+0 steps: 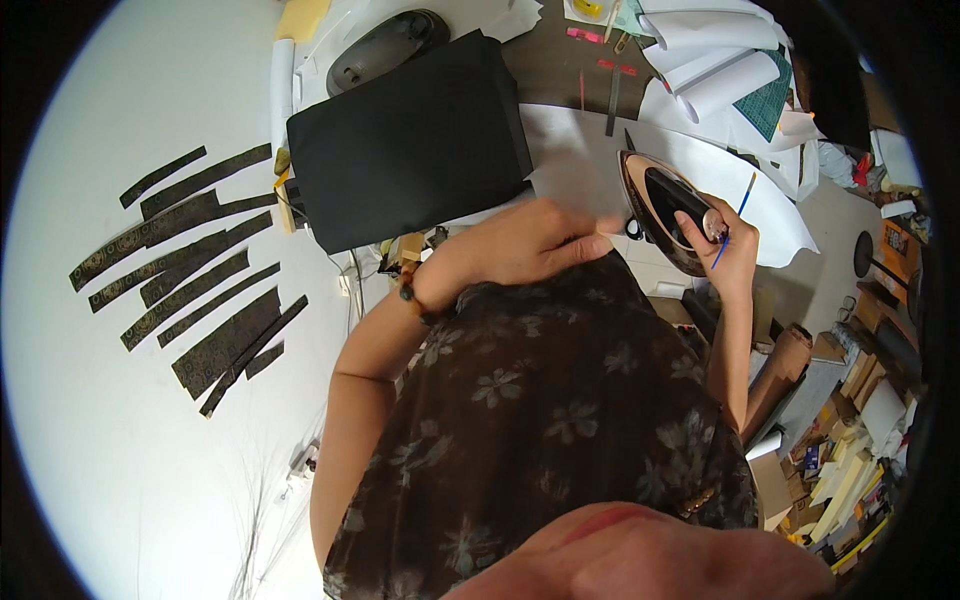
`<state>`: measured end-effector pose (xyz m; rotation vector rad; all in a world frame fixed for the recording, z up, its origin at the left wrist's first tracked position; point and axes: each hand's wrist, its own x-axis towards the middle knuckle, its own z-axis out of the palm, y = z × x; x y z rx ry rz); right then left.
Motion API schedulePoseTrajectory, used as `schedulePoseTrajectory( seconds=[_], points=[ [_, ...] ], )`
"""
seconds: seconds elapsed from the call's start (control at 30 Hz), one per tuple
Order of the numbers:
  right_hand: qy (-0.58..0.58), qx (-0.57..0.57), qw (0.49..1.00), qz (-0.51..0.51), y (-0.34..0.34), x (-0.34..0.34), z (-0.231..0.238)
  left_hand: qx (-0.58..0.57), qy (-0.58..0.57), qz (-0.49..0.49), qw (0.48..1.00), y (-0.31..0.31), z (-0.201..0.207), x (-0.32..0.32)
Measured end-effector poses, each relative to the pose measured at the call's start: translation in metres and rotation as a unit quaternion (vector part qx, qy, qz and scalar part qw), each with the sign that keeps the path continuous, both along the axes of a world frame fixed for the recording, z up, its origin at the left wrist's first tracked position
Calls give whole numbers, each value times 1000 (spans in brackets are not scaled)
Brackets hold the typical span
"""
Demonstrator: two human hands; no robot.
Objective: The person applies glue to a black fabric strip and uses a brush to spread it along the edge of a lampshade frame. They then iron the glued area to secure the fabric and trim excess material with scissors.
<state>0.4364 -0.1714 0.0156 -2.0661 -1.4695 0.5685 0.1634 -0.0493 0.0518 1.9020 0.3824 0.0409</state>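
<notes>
My right hand [732, 245] is wrapped round the black handle of a clothes iron [650, 195], whose body is tan and dark. A thin blue stick [745, 195] crosses that hand, apparently between its fingers; whether it is a pen or a brush I cannot make out. My left hand [545, 238] is at the table's near edge in front of me, thumb towards the iron. Its fingers are partly hidden and smeared, with a pale blur beyond them, so what it touches is unclear. White paper [780, 190] lies beside and beyond the iron.
Left of centre is a large black panel [410, 150], with a dark oval appliance [388, 50] behind it. Dark patterned strips [225, 335] hang on the white surface at left. Paper rolls [725, 85], a green cutting mat [765, 95] and a metal ruler [613, 100] lie beyond.
</notes>
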Motion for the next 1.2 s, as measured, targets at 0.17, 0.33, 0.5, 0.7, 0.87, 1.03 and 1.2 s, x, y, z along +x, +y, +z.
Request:
schedulePoseTrajectory(
  seconds=[0.17,0.33,0.5,0.7,0.87,1.03,1.2],
  points=[
    [0,7,999,-35,-7,-23,-1,219,-29,319,922,87,0,-34],
    [22,1,998,-53,-9,-47,4,217,83,107,967,149,1,-35],
    [13,-31,994,-99,-16,-63,9,185,80,58,978,184,-15,-22],
    [-2,-60,991,-118,-17,-76,16,149,17,-24,988,190,-20,-21],
    [-2,-29,992,-125,-15,-81,12,118,21,-19,993,193,-15,-16],
    [-22,-35,992,-118,-13,-82,10,201,8,18,979,198,-10,-12],
    [-20,-17,996,-83,11,-82,48,142,-89,269,948,179,-13,-27]
  ],
)
